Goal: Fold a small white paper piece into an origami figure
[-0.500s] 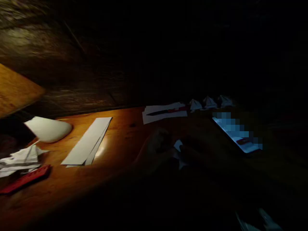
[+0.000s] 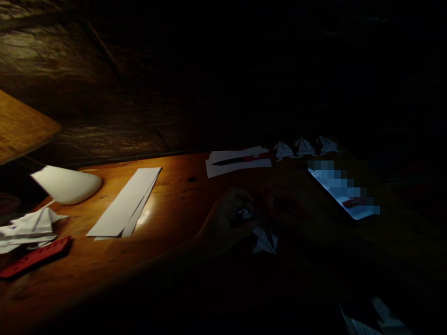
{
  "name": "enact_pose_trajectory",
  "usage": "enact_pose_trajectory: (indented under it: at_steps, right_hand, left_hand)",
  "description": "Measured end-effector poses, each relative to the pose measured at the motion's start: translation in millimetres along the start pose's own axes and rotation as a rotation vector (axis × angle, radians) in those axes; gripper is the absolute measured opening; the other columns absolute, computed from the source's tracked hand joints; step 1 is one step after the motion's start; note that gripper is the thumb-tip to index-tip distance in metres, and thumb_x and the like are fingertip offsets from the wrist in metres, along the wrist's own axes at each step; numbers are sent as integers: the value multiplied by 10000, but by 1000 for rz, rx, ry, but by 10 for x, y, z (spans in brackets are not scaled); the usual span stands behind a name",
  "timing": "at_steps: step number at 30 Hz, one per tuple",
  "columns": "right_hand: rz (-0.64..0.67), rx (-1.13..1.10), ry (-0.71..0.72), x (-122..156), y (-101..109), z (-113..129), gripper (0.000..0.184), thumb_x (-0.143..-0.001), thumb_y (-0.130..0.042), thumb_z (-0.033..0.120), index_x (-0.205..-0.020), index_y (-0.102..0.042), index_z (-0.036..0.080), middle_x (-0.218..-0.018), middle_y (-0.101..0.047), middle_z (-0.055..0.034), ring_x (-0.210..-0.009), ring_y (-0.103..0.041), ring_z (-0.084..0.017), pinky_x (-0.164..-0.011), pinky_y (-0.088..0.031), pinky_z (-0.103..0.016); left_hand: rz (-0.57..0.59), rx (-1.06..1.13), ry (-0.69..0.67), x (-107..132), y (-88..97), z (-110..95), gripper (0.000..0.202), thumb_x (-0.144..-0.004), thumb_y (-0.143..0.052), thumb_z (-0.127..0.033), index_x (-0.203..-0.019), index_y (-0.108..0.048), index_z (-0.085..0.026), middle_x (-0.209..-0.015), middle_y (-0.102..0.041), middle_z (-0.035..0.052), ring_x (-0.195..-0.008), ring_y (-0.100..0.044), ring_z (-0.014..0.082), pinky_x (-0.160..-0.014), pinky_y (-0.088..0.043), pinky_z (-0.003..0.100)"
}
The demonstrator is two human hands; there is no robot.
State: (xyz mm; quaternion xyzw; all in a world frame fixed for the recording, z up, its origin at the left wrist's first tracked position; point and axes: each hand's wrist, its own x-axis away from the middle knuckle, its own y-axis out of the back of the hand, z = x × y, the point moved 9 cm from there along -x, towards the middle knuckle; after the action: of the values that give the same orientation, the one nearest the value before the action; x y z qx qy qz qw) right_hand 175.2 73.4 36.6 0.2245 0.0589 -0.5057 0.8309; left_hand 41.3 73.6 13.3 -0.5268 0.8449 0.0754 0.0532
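The scene is very dark. My left hand (image 2: pixel 226 216) and my right hand (image 2: pixel 286 202) meet over the wooden table (image 2: pixel 174 204), both pinched on a small folded white paper piece (image 2: pixel 264 238) that hangs between and below them. The fingers show only dimly. Three small folded paper figures (image 2: pixel 303 146) stand in a row at the back of the table.
A lit phone (image 2: pixel 344 193) lies right of my hands. White sheets with a red-handled knife (image 2: pixel 240 159) lie behind. To the left are a long folded sheet (image 2: pixel 125 202), a white lamp shade (image 2: pixel 66 184), crumpled paper (image 2: pixel 30 225) and a red ruler (image 2: pixel 35 257).
The folded paper now hangs lower and shows more between my hands. My right hand has become dimly visible. The view has shifted slightly.
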Motion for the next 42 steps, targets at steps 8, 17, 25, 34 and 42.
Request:
enact_pose_trajectory:
  at_steps: [8,17,25,34,42]
  right_hand:
    - [12,7,-13,42,-3,20,84,-985,-666,296,-923,-703,253,-1130,-553,-28,-1085,-579,-183,-854,-468,-327]
    - [6,-21,2,25,0,47,172,-990,-615,293,-845,-652,208,-1109,-532,-51,-1027,-572,-192,-819,-477,-333]
    - [-88,-85,-145,62,5,-173,154,-915,-658,225,-1026,-557,256,-1010,-574,-3,-866,-575,-168,-706,-466,-302]
    - [-72,-111,-150,35,-12,-139,172,-882,-657,159,-1023,-578,217,-994,-614,-12,-883,-602,-159,-733,-481,-286]
    - [-59,-171,-171,44,-23,-128,150,-902,-678,185,-1020,-588,210,-984,-613,-9,-867,-588,-148,-718,-479,-267]
  left_hand:
    - [-4,38,-2,-3,19,53,342,-793,-713,-94,-1073,-540,-183,-927,-664,-9,-775,-607,101,-644,-465,199]
    - [-2,88,-8,-11,28,59,330,-802,-721,-88,-1069,-551,-180,-907,-645,-20,-766,-607,91,-652,-462,196]
    - [10,31,-11,-10,20,45,271,-822,-736,-108,-1032,-577,-172,-938,-651,-14,-789,-593,87,-669,-446,199]
    - [4,16,45,-14,27,50,228,-823,-765,-195,-974,-597,-161,-864,-640,-12,-717,-572,98,-618,-431,209]
    - [-9,37,80,-14,33,61,210,-804,-781,-197,-945,-630,-160,-872,-667,2,-706,-584,100,-620,-451,209]
